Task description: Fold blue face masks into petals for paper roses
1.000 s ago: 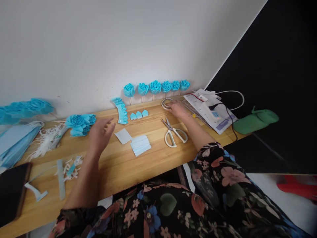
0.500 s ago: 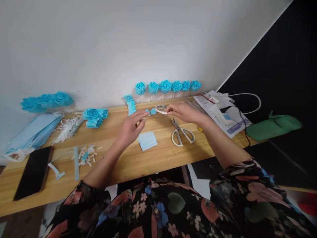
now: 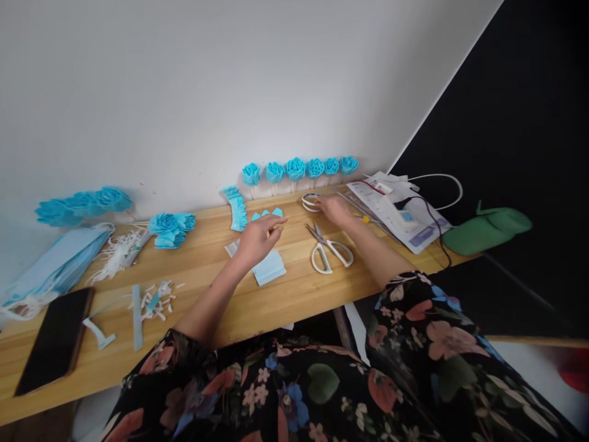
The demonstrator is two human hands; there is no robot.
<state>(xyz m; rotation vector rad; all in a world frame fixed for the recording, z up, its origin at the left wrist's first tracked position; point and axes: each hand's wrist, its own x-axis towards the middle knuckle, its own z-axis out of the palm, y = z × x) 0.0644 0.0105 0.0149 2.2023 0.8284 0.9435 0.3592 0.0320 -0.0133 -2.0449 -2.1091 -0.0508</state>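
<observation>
My left hand hovers low over the wooden desk, thumb and forefinger pinched together on something too small to name. Just under it lies a stack of light blue cut pieces. My right hand reaches to the back of the desk, its fingers curled on a white tape roll that rests on the wood. White-handled scissors lie shut between my two hands. Three small folded blue pieces sit beyond my left fingertips, beside a pleated blue strip.
Several blue paper roses line the wall. More blue flowers and a pile of blue masks lie left, with cut scraps and a black phone. Papers with a cable and a green object sit right.
My right hand has carried the tape roll from mid-desk back to the wall side and set it down. My left hand has drawn away from the roll, still pinched.
</observation>
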